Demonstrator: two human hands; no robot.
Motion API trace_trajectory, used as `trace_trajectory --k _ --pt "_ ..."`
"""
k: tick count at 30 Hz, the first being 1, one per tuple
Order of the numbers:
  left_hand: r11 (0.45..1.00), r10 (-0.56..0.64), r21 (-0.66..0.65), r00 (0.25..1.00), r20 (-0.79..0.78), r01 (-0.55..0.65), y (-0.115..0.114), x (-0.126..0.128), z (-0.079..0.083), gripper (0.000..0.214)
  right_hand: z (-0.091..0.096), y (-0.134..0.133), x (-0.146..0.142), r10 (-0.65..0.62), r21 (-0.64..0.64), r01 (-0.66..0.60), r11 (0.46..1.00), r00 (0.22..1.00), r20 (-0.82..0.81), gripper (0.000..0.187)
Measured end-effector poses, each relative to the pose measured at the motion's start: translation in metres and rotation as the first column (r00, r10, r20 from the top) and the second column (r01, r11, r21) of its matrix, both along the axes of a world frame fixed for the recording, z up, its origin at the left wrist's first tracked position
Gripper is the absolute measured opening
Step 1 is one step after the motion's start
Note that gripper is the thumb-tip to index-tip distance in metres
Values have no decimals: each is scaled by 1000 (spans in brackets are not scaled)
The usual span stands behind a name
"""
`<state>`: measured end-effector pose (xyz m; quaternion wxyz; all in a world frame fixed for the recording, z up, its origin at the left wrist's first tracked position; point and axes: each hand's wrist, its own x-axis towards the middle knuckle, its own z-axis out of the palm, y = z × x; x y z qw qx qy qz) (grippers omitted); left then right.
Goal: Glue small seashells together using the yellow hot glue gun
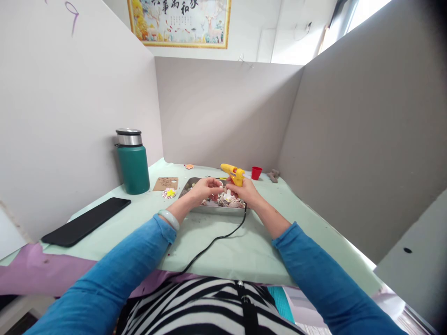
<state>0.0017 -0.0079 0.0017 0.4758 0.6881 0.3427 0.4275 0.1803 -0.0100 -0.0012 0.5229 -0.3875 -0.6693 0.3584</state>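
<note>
My left hand (205, 188) and my right hand (244, 190) meet over a metal tray (188, 186) filled with several small shells or similar bits. Both hands are closed in a pinch around a small pale piece between the fingertips; I cannot make out what it is. A yellow glue gun (233, 173) stands just behind my right hand, its black cord (216, 239) trailing toward me across the green mat.
A green flask (132, 163) stands at the left, a black phone (85, 221) lies nearer me. A brown card (165, 184), a small flower piece (169, 193), a red cup (256, 172) and a grey lump (273, 175) sit around the tray. Grey partitions enclose the desk.
</note>
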Motion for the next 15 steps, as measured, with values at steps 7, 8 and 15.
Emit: trace_trajectory --k 7,8,15 --pt "1000 -13 -9 1000 -16 13 -6 3 4 30 2 -3 -2 -4 -21 4 1000 1000 8 25" --pt "1000 -8 -5 1000 -8 8 -6 4 4 30 2 -3 -2 -8 -21 9 1000 1000 8 25" --pt "1000 9 11 999 -49 -8 -4 4 1 29 0 -2 -2 -5 -5 5 1000 1000 3 24"
